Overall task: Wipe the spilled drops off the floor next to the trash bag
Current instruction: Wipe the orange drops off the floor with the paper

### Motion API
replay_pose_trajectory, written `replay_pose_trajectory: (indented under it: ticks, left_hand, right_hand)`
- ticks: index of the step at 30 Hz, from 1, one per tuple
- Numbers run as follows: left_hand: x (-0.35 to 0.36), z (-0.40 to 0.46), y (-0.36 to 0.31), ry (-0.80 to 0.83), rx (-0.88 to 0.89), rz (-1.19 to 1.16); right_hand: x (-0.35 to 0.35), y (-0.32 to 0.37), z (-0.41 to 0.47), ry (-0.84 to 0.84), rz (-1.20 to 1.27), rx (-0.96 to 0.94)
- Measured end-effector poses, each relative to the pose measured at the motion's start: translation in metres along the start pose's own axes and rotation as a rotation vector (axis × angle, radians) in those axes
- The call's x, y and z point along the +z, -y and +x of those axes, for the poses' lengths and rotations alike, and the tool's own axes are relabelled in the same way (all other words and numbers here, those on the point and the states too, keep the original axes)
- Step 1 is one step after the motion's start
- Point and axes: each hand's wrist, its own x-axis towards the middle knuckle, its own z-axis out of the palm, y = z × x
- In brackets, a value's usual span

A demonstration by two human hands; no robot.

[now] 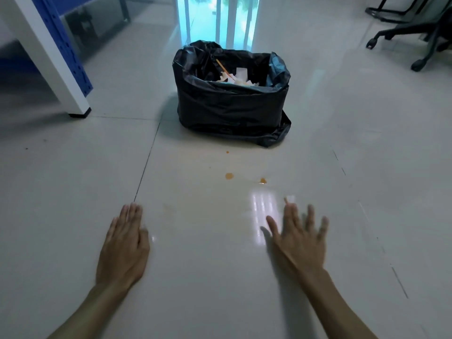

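Note:
A black trash bag (232, 99) stands open on the pale tiled floor, with paper scraps and a stick inside. Three orange drops lie in front of it: a small one (227, 152) near the bag, a larger one (229, 176), and another (263, 180) to its right. My left hand (124, 243) hovers palm down over the floor, fingers together, holding nothing. My right hand (300, 238) is spread open with fingers apart, just below the drops, also holding nothing. A small white scrap (290, 198) lies on the floor by my right fingertips.
A white desk leg with a blue panel (56, 57) stands at the left. Office chair bases on castors (415, 42) sit at the upper right. A glass door (217, 18) is behind the bag. A dark speck (26, 148) marks the floor at the far left.

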Motion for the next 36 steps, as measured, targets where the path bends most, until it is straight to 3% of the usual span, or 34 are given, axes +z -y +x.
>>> replay_pose_trajectory:
  ticks: [6, 16, 19, 22, 25, 32, 36]
  left_hand:
    - [-0.003, 0.0, -0.008, -0.011, -0.001, -0.003]
    - [0.004, 0.0, 0.005, -0.027, 0.039, 0.081]
    - [0.004, 0.003, 0.009, -0.015, 0.074, 0.126]
    - [0.001, 0.0, 0.003, -0.017, 0.051, 0.128]
    - [-0.001, 0.001, 0.001, -0.03, 0.022, 0.103]
    - [0.002, 0.0, 0.002, -0.034, 0.024, 0.115]
    - [0.002, 0.0, 0.001, -0.041, 0.016, 0.115]
  right_hand:
    - [-0.006, 0.023, -0.002, 0.014, 0.104, 0.074]
    - [0.007, 0.223, -0.014, -0.051, 0.243, -0.483]
    - [0.017, 0.232, -0.041, -0.109, 0.27, -0.597]
    - [0.021, 0.198, -0.061, -0.19, 0.295, -0.642]
    - [0.015, 0.155, -0.055, -0.22, 0.245, -0.554]
    - [-0.006, -0.006, -0.024, 0.002, 0.052, 0.039]
    - [-0.012, -0.014, -0.017, 0.012, 0.094, 0.116]
